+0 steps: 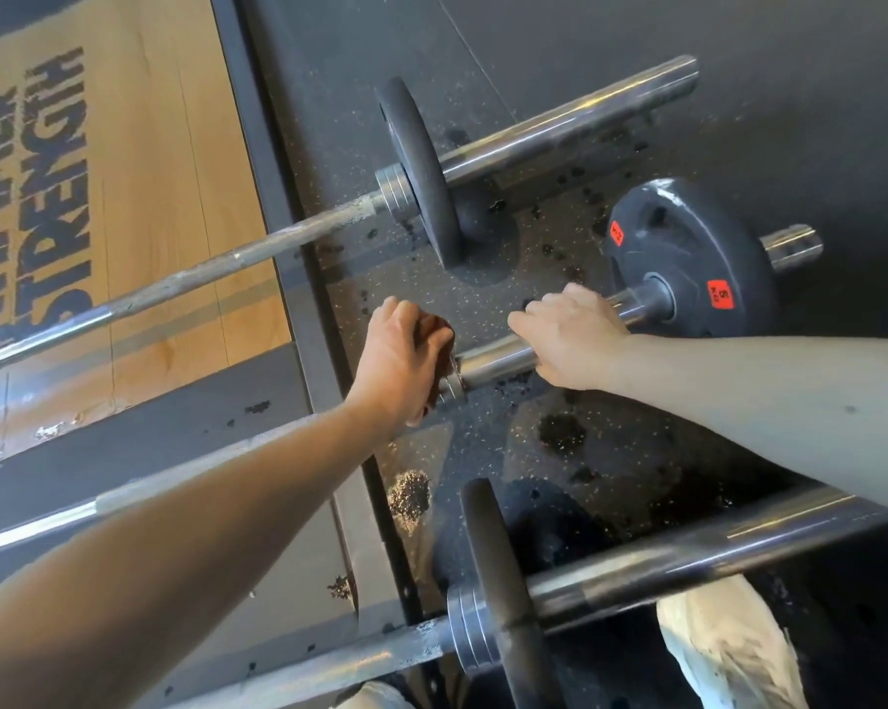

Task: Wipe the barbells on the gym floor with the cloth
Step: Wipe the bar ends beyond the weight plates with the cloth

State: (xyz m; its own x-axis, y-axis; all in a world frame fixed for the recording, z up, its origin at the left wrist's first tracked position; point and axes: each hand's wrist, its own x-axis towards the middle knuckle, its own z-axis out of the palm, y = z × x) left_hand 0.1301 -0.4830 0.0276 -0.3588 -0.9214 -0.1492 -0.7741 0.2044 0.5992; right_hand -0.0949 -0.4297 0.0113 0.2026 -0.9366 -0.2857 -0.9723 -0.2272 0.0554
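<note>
Three barbells lie side by side on the gym floor. My right hand [572, 332] grips the chrome sleeve of the middle barbell [498, 359], just left of its black plate [687, 258] with red labels. My left hand [401, 360] holds a dark brown cloth [439, 330] bunched against the collar end of that sleeve; most of the cloth is hidden by my fingers. The far barbell [559, 130] carries a thin black plate [421, 171]. The near barbell [687, 560] also has a thin black plate [503, 596].
A wooden lifting platform [140, 197] with black lettering lies at the left, framed by a dark metal border [273, 186]. Speckled black rubber flooring [559, 452] has worn patches. My shoes [728, 647] stand at the bottom right, under the near bar.
</note>
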